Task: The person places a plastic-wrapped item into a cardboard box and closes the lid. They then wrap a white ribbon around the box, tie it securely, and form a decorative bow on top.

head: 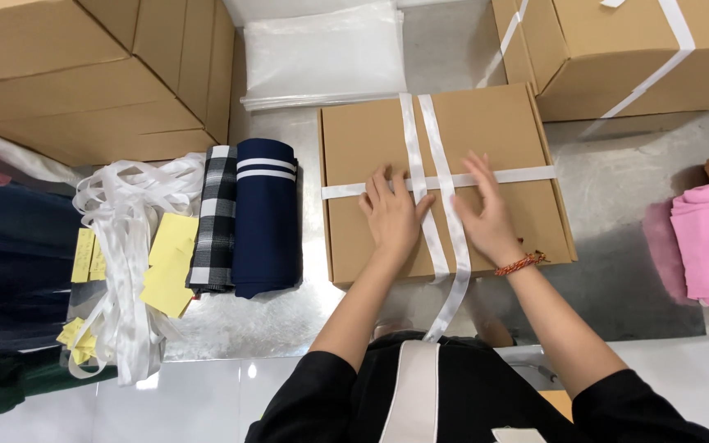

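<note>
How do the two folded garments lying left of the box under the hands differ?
The checked garment is black, white and grey all over; the navy garment is plain dark blue with two white stripes near its top. The navy one looks wider and thicker. Both lie folded lengthwise, side by side and touching, on the metal table.

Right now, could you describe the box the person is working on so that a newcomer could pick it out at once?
On the metal table, find the flat brown cardboard box in the middle, just right of the folded navy cloth. Both the left hand and the right hand rest flat on its lid. Unlike the taller cartons behind, white ribbon crosses under those hands.
</note>
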